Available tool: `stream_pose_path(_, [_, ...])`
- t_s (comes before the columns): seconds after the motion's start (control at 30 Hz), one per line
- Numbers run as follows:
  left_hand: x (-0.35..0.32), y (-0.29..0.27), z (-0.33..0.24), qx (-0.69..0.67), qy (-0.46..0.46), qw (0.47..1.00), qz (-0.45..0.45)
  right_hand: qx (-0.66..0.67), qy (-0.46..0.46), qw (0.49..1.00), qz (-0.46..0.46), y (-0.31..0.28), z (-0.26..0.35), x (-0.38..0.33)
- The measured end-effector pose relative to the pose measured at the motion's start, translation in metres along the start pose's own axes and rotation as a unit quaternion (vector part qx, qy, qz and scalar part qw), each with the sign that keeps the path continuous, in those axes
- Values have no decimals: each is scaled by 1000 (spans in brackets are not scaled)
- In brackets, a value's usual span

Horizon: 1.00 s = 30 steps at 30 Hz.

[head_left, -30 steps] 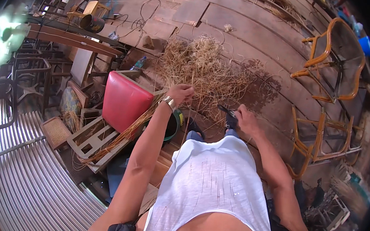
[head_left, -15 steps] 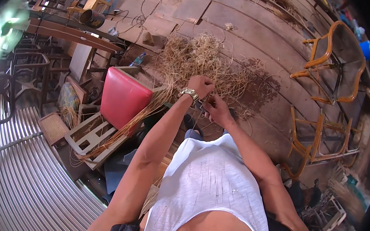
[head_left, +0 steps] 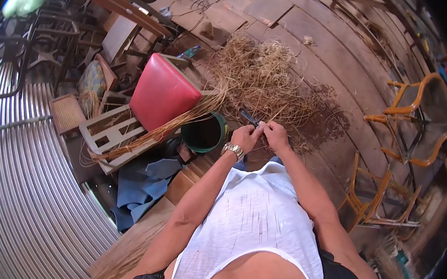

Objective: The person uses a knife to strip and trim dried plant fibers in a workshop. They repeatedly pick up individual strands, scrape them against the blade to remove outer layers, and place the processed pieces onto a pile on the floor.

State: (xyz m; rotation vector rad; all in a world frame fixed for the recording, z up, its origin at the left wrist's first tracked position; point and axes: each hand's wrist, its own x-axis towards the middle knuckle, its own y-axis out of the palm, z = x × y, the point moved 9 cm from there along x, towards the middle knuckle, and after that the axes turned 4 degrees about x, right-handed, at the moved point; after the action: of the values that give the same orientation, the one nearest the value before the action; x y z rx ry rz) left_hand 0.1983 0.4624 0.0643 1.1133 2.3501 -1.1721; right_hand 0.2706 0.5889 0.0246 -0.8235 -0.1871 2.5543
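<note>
My left hand (head_left: 245,137), with a metal-banded watch at its wrist, is closed, its fingertips meeting those of my right hand (head_left: 276,136) in front of my shirt. What the left fingers pinch is too small to make out. From where the fingertips meet, a dark narrow tool (head_left: 247,117) points away to the upper left; it appears to be in my right hand, which is closed. A small whitish patch shows at the right thumb. Just beyond both hands lies a large tangled heap of straw-coloured cane strands (head_left: 265,71).
To the left, a red-cushioned chair (head_left: 164,91) lies tipped over, with a bundle of long strands (head_left: 151,132) across its frame. A dark green bucket (head_left: 202,133) stands beside my left wrist. Blue cloth (head_left: 140,190) lies nearer. Cane chairs (head_left: 424,118) stand at right; corrugated metal (head_left: 26,174) is at left.
My left hand has drawn back from the heap to beside my right hand. The dark tool shows more plainly. The view has shifted, bringing the bucket and blue cloth into fuller sight.
</note>
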Motion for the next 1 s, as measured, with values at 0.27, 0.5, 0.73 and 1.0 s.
stream_pose_path(0.27, [-142,-86,52,-79,62,994,-35,176,123,977,4,-62,2,50])
stream_pose_path(0.5, [-301,-135,234,103,-231,964,83,68,87,992,-63,-182,19,63])
stream_pose_path(0.73, [-102,-52,106,-154,-19,988,-13,109,68,991,34,-54,22,14])
stream_pose_path(1.0, [-51,-12,10,-151,4,988,14,78,105,988,78,-4,25,-13])
